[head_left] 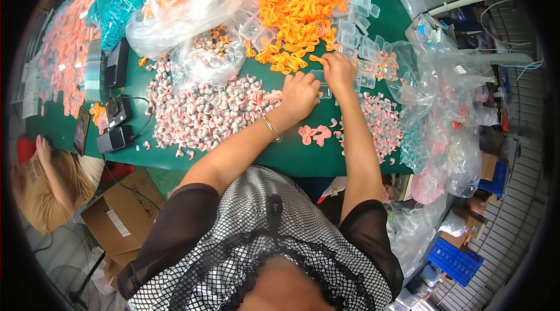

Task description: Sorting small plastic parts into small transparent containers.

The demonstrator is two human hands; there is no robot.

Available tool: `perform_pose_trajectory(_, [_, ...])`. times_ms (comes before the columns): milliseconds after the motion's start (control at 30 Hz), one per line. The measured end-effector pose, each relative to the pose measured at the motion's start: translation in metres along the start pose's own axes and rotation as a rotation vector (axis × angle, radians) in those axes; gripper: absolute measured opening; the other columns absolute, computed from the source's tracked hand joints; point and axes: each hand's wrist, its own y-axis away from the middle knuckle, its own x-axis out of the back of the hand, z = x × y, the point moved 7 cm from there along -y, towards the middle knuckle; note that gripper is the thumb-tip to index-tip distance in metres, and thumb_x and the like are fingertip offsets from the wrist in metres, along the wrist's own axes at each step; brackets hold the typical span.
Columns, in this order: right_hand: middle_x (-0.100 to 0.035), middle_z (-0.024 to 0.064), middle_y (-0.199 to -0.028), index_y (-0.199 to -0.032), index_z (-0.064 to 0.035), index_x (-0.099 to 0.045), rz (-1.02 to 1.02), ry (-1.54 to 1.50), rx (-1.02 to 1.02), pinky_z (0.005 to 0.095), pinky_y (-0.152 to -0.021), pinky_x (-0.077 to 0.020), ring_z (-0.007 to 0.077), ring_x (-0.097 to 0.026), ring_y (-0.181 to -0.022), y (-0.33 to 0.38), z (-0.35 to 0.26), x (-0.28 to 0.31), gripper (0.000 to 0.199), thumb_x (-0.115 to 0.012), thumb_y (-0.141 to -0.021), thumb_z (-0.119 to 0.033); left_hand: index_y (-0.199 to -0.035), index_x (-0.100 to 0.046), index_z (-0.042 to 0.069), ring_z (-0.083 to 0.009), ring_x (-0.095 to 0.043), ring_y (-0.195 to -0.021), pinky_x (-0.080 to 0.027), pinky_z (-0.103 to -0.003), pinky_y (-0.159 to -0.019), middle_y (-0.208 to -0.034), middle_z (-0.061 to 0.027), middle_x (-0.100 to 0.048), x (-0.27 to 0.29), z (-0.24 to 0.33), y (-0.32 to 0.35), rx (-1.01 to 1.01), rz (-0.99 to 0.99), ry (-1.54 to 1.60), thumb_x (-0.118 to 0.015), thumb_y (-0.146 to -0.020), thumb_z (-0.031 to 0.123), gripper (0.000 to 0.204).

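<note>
Nearby, orange cords (297, 7) and pink-gray pieces (216, 112) crowd the left hand (300, 98).

Arms (359, 147) outstretched, hands (300, 97) (340, 73) adjacent, fingers (310, 81) curled

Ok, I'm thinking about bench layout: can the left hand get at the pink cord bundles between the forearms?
Probably yes: only a strip of green tabletop lies between the left hand and the pink cord bundles, and nothing covers them. Whether that hand is free, I can't tell.

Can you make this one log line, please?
left hand: by clear box | right hand: at orange cord | surface: green table
</note>
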Motion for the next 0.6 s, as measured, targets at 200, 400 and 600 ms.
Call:
perform_pose_trajectory(200, [-0.065, 0.0013, -0.088, -0.087, -0.0129, -0.068, 0.047, -0.274, -0.064, 0.0395, -0.076, -0.0409, 0.0239, -0.060, -0.086, 0.050, 0.021, 0.042, 0.008, -0.067, -0.079, -0.012, -0.087, -0.065, 0.012, -0.0220, -0.054, -0.093, -0.038, -0.038, -0.076, -0.092, -0.0027, -0.058, 0.005, -0.001, 0.001, -0.010, 0.103, 0.037, -0.081, -0.059, 0.021, 0.034])
perform_pose_trajectory(400, [-0.064, 0.0009, -0.085, -0.086, -0.0118, -0.068, -0.046, -0.157, 0.064, 0.0375, -0.077, -0.0382, 0.0210, -0.060, -0.083, 0.064, -0.003, 0.042, 0.009, -0.070, -0.076, -0.011, -0.106, -0.059, 0.014, -0.0229, -0.055, -0.093, -0.037, -0.039, -0.076, -0.094, -0.0019, -0.059, 0.003, -0.004, -0.003, 0.061, 0.016, 0.068, -0.081, -0.064, 0.020, 0.048])
perform_pose_trajectory(600, [-0.063, 0.0008, -0.088, -0.092, -0.0117, -0.068, -0.129, -0.092, 0.110, 0.0387, -0.080, -0.0379, 0.0230, -0.058, -0.089, 0.058, -0.017, 0.045, 0.015, -0.070, -0.076, -0.012, -0.105, -0.059, 0.012, -0.0229, -0.056, -0.091, -0.038, -0.039, -0.075, -0.092, -0.0030, -0.060, 0.009, -0.001, -0.002, 0.024, 0.070, 0.072, -0.081, -0.060, 0.017, 0.050])
